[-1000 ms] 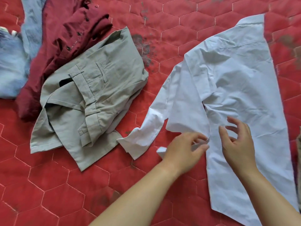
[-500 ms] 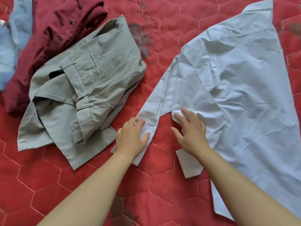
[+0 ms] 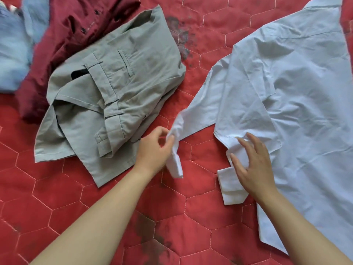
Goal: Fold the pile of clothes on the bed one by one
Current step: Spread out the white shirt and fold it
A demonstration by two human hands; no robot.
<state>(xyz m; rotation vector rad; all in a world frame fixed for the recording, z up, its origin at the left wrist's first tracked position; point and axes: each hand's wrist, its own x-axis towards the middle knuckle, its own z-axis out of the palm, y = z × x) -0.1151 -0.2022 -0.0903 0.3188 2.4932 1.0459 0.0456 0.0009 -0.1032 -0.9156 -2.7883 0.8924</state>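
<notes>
Head cam, as seen from beside the bed: left hand [image 3: 152,150] has thumb & fingertips pinched on the sleeve [image 3: 176,159] just above its cuff, cloth bunched & lifted a bit off the cover. Right hand [image 3: 254,165] is flat, fingers spread, holding nothing, pressing on the white shirt [image 3: 296,92] at its near-left edge, w/ a second cuff [image 3: 229,188] poking out under the palm. Shirt lies spread over the right half of the bed, collar at the far end, pretty creased. Step looks like folding the sleeve in across the body. To do it well, I'd say: right palm down as anchor at the fold line, carry the sleeve over low & taut so it lands straight, smooth the creases before the next fold. Rest of the pile sits left: khaki trousers [image 3: 114,92] just beside the left hand, overlapping a maroon garment [image 3: 63,35], pale blue garment [image 3: 13,54] at the far-left corner. Under it all, a red quilt [image 3: 57,197] stitched in hexagons, dark stains [image 3: 152,240] near the front. Nothing else of the room shows.
</notes>
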